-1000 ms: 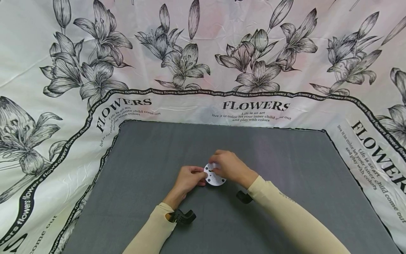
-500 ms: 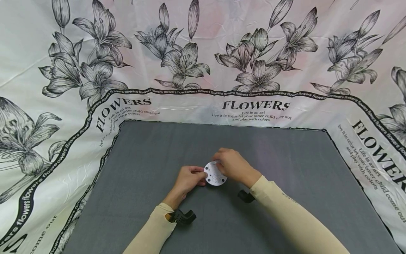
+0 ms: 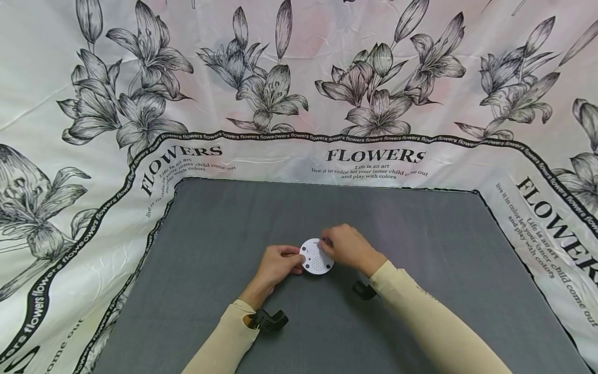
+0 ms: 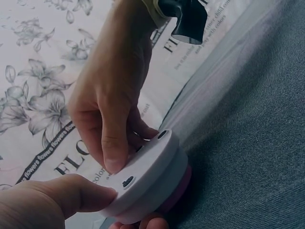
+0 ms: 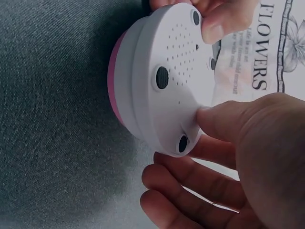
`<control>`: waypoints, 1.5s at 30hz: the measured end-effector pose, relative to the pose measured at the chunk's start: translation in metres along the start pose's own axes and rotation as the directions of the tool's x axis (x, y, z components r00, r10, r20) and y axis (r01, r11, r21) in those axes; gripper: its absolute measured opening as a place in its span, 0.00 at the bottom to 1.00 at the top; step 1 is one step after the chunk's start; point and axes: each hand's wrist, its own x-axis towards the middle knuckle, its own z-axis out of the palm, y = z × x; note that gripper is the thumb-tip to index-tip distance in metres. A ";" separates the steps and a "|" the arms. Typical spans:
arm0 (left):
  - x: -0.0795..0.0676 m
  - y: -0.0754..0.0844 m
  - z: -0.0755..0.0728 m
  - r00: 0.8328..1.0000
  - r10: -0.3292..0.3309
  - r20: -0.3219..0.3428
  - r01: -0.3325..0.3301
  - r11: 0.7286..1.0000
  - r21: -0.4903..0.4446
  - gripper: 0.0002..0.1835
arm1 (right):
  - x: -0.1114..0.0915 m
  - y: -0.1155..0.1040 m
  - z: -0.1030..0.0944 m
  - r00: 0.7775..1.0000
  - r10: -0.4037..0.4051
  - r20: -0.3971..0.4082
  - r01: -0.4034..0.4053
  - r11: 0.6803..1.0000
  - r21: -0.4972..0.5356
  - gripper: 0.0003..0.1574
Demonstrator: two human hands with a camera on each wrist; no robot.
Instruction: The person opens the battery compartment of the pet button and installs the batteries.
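A round white device [image 3: 315,264] is held face up just above the grey surface. Its upper face shows a grid of small holes and several dark rubber feet [image 5: 162,78]; a pink band [image 5: 114,83] runs round its lower side. My left hand [image 3: 277,265] pinches the left edge, thumb on the face and fingertips underneath in the left wrist view. From the right, my right hand [image 3: 350,248] has its thumb [image 5: 221,119] pressing the face near the rim, with the index finger behind the edge. Its other fingers [image 5: 167,186] are curled below, beside the device.
A grey cloth surface [image 3: 224,223] lies under both hands. Around it runs a white flower-printed cloth [image 3: 275,156] with a black lettered border, rising at the back and sides. Black wrist mounts [image 3: 270,320] sit on both forearms.
My right hand has shifted slightly right across the device's face. The dark slot that showed by its fingers a second ago is no longer visible. My left hand has stayed in place.
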 end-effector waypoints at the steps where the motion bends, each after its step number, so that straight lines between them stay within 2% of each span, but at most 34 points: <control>1: 0.000 0.000 0.000 1.000 -0.001 0.001 0.001 1.000 0.000 0.17 | 0.000 0.000 0.001 1.000 0.001 -0.008 -0.001 1.000 0.000 0.10; 10: -0.001 -0.001 -0.001 1.000 0.014 0.006 -0.014 1.000 0.004 0.17 | -0.001 -0.003 0.004 0.999 0.017 -0.051 -0.016 1.000 0.002 0.11; 20: -0.002 0.002 0.000 1.000 0.000 0.009 -0.001 1.000 0.022 0.17 | -0.005 0.007 -0.001 0.999 0.043 -0.011 -0.043 0.999 0.030 0.12; 27: -0.002 0.001 0.000 1.000 0.004 0.008 -0.005 1.000 0.012 0.17 | -0.018 0.018 -0.009 0.998 0.059 0.008 -0.060 0.997 0.050 0.13; 34: -0.001 0.001 -0.001 1.000 0.007 0.007 -0.008 1.000 0.011 0.17 | -0.033 0.026 0.000 0.995 0.069 0.070 -0.076 0.992 0.100 0.16; 45: -0.001 0.001 -0.001 1.000 0.002 0.014 -0.002 1.000 0.019 0.18 | -0.044 0.025 0.020 0.997 0.041 0.059 -0.054 0.970 0.239 0.26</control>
